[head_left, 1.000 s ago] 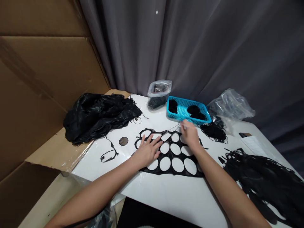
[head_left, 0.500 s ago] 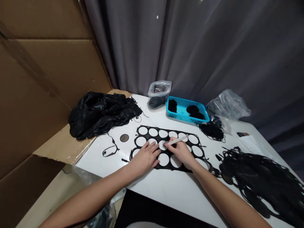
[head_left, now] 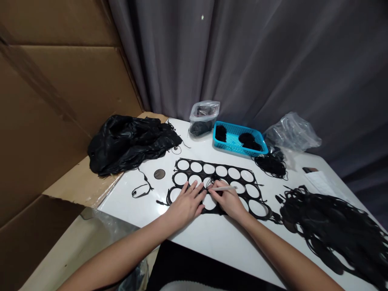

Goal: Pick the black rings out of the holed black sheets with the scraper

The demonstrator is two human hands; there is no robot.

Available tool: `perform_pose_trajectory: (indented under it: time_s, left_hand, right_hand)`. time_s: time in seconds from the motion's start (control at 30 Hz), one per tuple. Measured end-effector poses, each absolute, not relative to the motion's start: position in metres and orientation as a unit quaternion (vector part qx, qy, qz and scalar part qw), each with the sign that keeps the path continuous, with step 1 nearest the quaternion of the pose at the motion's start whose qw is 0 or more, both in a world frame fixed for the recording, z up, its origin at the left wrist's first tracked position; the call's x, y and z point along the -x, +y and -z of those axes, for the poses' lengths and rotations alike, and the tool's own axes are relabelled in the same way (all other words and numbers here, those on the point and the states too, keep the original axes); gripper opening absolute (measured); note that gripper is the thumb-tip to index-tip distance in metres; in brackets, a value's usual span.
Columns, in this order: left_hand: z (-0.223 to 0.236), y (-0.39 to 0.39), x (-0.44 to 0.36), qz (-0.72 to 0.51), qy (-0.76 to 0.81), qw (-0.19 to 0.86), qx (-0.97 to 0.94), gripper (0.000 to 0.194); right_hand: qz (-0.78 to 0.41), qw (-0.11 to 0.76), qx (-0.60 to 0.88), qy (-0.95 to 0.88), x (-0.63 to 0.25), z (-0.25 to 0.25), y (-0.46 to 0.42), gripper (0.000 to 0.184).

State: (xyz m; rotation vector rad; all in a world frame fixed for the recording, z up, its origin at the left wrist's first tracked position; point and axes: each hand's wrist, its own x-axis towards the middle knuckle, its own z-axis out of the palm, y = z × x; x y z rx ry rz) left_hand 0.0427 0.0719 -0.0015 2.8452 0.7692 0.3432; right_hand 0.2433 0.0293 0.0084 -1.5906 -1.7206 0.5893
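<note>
A black sheet punched with round holes (head_left: 228,178) lies flat on the white table (head_left: 212,238). My left hand (head_left: 186,203) rests on its left part, fingers spread and flat. My right hand (head_left: 228,200) is closed round a thin pale stick-like tool (head_left: 222,188), whose tip touches the sheet close to my left fingertips. One loose dark disc (head_left: 159,174) and a thin black ring scrap (head_left: 140,190) lie on the table left of the sheet.
A heap of black material (head_left: 130,141) sits at back left, a tangled black pile of offcuts (head_left: 333,230) at right. A blue basket (head_left: 239,139) holding black pieces, a clear bag (head_left: 203,117), crumpled clear plastic (head_left: 292,131) and cardboard walls (head_left: 60,101) stand around.
The sheet has been spread flat and shifted nearer. My right hand with the tool came back from the far edge near the basket toward my left fingertips. My left hand stayed pressed on the sheet.
</note>
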Motion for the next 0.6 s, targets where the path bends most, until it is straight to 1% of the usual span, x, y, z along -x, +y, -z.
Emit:
perform_pose_trajectory:
  time_s: [0.07, 0.13, 0.23, 0.3, 0.37, 0.43, 0.5, 0.6]
  left_hand:
    - [0.002, 0.072, -0.042, -0.115, 0.257, 0.09, -0.955, 0.044]
    - [0.003, 0.073, -0.042, -0.115, 0.259, 0.092, -0.955, 0.044]
    - [0.005, 0.073, -0.041, -0.118, 0.261, 0.093, -0.954, 0.044]
    - [0.006, 0.073, -0.04, -0.121, 0.261, 0.096, -0.953, 0.043]
    - [0.007, 0.073, -0.04, -0.126, 0.261, 0.102, -0.952, 0.044]
    - [0.007, 0.073, -0.039, -0.135, 0.261, 0.107, -0.95, 0.044]
    - [0.004, 0.074, -0.039, -0.144, 0.26, 0.109, -0.949, 0.043]
    - [-0.005, 0.068, -0.036, -0.158, 0.256, 0.098, -0.949, 0.043]
  right_hand:
    - [-0.191, 0.341, 0.584, -0.711, -0.24, -0.006, 0.024, 0.023]
    - [-0.151, 0.307, 0.556, -0.757, -0.239, -0.004, 0.022, 0.023]
    - [-0.083, 0.274, 0.56, -0.778, -0.252, -0.006, 0.032, 0.023]
    - [-0.033, 0.301, 0.61, -0.732, -0.276, -0.011, 0.046, 0.023]
    - [0.017, 0.35, 0.683, -0.641, -0.305, -0.02, 0.061, 0.023]
    - [0.031, 0.393, 0.74, -0.545, -0.331, -0.028, 0.07, 0.02]
    - [-0.022, 0.426, 0.767, -0.48, -0.343, -0.035, 0.072, 0.021]
    - [-0.227, 0.471, 0.727, -0.444, -0.33, -0.038, 0.06, 0.028]
